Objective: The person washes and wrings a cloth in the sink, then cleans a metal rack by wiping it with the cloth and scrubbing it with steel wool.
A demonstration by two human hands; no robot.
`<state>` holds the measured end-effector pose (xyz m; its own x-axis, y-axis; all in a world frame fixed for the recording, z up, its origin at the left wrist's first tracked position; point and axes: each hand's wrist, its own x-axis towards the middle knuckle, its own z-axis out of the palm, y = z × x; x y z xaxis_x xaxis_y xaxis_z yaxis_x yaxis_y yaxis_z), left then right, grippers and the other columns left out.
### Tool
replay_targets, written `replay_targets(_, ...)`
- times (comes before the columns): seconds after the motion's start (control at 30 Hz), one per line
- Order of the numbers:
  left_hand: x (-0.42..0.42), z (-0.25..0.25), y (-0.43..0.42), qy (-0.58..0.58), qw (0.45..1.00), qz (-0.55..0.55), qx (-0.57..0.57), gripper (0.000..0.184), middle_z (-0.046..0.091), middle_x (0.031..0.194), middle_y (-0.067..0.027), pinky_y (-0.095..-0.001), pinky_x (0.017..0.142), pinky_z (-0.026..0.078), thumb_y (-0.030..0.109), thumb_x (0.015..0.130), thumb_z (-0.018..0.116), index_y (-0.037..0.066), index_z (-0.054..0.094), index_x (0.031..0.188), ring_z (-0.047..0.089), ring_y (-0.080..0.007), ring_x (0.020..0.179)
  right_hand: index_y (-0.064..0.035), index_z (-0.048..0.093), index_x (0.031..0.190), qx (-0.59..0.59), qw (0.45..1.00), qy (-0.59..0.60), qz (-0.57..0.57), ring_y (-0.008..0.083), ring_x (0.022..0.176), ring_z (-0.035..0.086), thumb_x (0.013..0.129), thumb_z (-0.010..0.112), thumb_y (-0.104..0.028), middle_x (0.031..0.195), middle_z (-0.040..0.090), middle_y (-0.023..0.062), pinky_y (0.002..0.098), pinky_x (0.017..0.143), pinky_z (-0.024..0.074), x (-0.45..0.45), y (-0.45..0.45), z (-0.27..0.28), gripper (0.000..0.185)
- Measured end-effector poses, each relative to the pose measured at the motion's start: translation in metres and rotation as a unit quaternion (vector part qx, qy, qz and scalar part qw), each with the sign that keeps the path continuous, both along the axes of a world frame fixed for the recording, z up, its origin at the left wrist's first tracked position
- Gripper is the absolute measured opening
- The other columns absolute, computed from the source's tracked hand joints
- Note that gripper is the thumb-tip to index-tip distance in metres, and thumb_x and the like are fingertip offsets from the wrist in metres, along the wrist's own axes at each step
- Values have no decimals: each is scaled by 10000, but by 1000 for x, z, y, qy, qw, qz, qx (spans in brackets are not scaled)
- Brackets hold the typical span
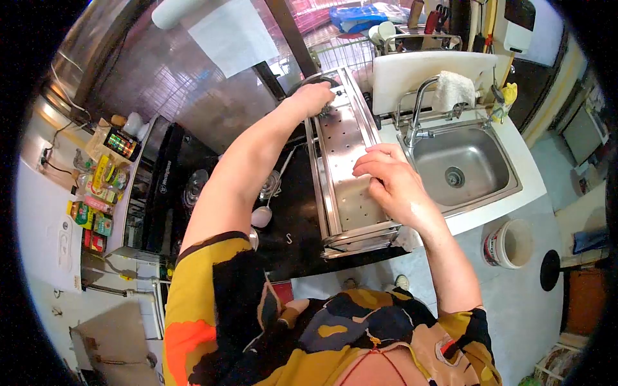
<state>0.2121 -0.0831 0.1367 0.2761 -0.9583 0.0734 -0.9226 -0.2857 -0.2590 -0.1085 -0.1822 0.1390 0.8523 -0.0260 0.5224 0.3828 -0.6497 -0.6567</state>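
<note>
A long stainless steel rack with a perforated shelf lies across the black cooktop. My left hand is closed at its far end, over a grey, wiry scrubber pressed to the shelf. The fingers hide much of that scrubber. Nearer to me, my right hand rests across the rack's right rail. Its fingers are loosely bent, with thumb and forefinger apart, and no object shows in them.
Right of the rack is a steel sink with a tap and a draped cloth. A ladle and a small hook lie on the cooktop. A bucket stands on the floor.
</note>
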Motion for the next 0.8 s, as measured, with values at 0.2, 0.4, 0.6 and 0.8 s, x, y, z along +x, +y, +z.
replay_targets(0.2,-35,24,3,60,992,-1,108,95,606,835,-137,-438,692,487,59,649,628,62,593,737,605,-352,831,-57,645,881,-5,1000,-9,-6,263,1073,517,701,535,-11,972,635,74,379,899,440,1,1,-1,216)
replay_targets(0.4,-85,18,18,160,966,-140,148,138,586,781,-133,-434,684,462,54,613,624,61,607,749,591,-345,804,-45,645,882,-1,1000,-23,-10,263,1070,521,690,516,3,986,640,70,368,903,440,3,2,0,237)
replay_targets(0.6,-49,3,28,73,992,-105,-1,97,574,799,-135,-432,700,459,37,642,597,71,594,732,569,-354,842,-39,647,884,6,1000,-11,-1,283,1080,506,688,499,11,989,639,82,377,927,422,5,0,-3,250)
replay_targets(0.8,-102,13,29,157,975,-131,83,113,579,770,-131,-418,677,460,122,656,634,58,581,733,580,-344,790,-34,650,878,3,1000,-20,2,289,1081,502,697,505,8,977,641,89,375,941,409,6,0,-5,236)
